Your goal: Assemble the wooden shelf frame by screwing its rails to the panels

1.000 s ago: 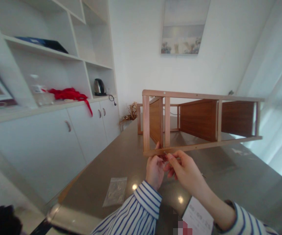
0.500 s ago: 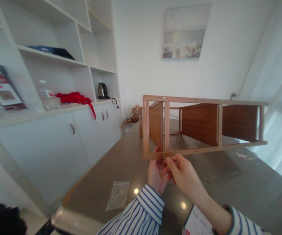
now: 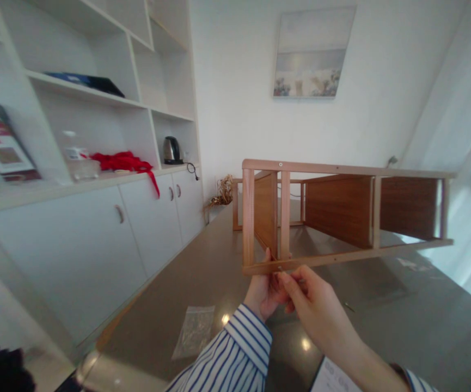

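Note:
A wooden shelf frame [image 3: 341,204] with brown panels lies on its side on the grey table [image 3: 202,267]. My left hand [image 3: 264,290] grips the frame's near bottom rail, thumb up against a panel. My right hand [image 3: 312,301] is right beside it, fingers pinched at a small metal fitting on the underside of that rail; what it pinches is too small to make out. Both sleeves are blue-and-white striped.
A clear plastic bag [image 3: 193,330] lies on the table to the left of my arms. A printed sheet [image 3: 335,375] lies near the front edge. White cabinets and shelves [image 3: 108,179] with a kettle [image 3: 172,151] and red cloth [image 3: 123,161] line the left wall.
The frame and both hands have shifted slightly right and down in view as my head moved; the grip on the rail is unchanged.

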Demonstrator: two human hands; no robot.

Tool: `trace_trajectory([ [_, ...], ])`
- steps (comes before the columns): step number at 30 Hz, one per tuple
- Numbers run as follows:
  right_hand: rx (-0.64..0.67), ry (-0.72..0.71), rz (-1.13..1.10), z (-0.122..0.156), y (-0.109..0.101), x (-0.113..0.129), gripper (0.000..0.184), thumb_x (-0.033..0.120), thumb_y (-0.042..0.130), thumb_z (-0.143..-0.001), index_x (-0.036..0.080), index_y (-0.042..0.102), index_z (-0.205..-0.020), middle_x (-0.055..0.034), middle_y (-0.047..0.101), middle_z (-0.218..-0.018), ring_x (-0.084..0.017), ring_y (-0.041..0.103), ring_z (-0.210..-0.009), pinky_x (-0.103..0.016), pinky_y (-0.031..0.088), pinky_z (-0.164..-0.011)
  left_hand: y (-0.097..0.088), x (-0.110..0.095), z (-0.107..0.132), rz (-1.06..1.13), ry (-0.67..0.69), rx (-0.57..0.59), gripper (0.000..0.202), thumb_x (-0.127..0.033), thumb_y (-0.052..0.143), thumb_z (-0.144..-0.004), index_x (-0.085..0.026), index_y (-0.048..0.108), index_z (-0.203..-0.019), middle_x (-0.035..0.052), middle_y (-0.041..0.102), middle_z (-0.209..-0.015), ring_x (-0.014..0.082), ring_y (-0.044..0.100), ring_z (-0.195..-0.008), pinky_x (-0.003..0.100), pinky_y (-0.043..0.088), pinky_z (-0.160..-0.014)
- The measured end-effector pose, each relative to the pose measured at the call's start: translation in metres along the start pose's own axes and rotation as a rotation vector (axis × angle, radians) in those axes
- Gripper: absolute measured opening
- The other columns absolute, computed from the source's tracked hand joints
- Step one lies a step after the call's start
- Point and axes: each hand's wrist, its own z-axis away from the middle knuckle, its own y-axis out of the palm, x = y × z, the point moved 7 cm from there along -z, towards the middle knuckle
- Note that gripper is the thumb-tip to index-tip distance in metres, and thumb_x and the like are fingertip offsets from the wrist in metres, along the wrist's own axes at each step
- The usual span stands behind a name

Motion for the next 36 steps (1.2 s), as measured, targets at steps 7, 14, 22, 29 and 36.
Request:
trace_trajectory([
  [7, -0.093, -0.08, 0.269, 0.008, -0.016, 0.008, 0.027, 0.048, 0.048, -0.088, 0.023, 0.054, -0.079, 0.0015, 0.062, -0.062, -0.015, 0.058, -0.055, -0.025, 0.037, -0.049, -0.01, -0.009, -0.001, 0.0, 0.155, -0.163, 0.033, -0.043, 0.062, -0.081, -0.01, 0.06, -0.085, 0.0017, 0.063, -0.064, 0.0083, 0.059, -0.052, 0.017, 0.046, -0.046],
  [14, -0.055, -0.398, 0.291, 0.014, -0.01, 0.024, 0.017, 0.033, 0.045, -0.093, 0.024, 0.059, -0.094, -0.0011, 0.069, -0.086, -0.014, 0.064, -0.075, -0.024, 0.047, -0.066, -0.007, -0.012, -0.001, 0.01, 0.17, -0.186, 0.029, -0.038, 0.065, -0.08, -0.01, 0.058, -0.077, -0.0029, 0.056, -0.058, 0.0024, 0.046, -0.042, 0.014, 0.037, -0.039],
  [22, 0.136, -0.446, 0.316, 0.013, -0.011, 0.026, 0.018, 0.028, 0.048, -0.092, 0.023, 0.062, -0.102, -0.0016, 0.07, -0.096, -0.013, 0.066, -0.085, -0.024, 0.052, -0.077, -0.009, -0.011, -0.002, -0.073, 0.156, -0.214, 0.038, -0.05, 0.063, -0.077, -0.014, 0.053, -0.073, -0.0046, 0.051, -0.05, 0.0043, 0.044, -0.04, 0.015, 0.033, -0.037],
  [29, 0.242, -0.665, 0.526, 0.02, -0.017, 0.037, 0.03, 0.024, 0.046, -0.093, 0.02, 0.055, -0.122, -0.0067, 0.068, -0.107, -0.017, 0.063, -0.099, -0.032, 0.053, -0.086, -0.007, -0.01, -0.004, -0.122, 0.185, -0.167, 0.045, -0.059, 0.064, -0.071, -0.016, 0.053, -0.076, -0.0086, 0.042, -0.046, 0.0035, 0.034, -0.036, 0.017, 0.026, -0.036],
  [36, 0.245, -0.88, 0.719, 0.024, -0.019, 0.05, 0.029, 0.022, 0.046, -0.093, 0.019, 0.056, -0.12, -0.008, 0.069, -0.1, -0.019, 0.065, -0.091, -0.034, 0.053, -0.081, -0.006, -0.009, -0.002, -0.107, 0.193, -0.137, 0.045, -0.058, 0.065, -0.071, -0.016, 0.05, -0.071, -0.0095, 0.038, -0.047, 0.0027, 0.028, -0.036, 0.018, 0.022, -0.036],
])
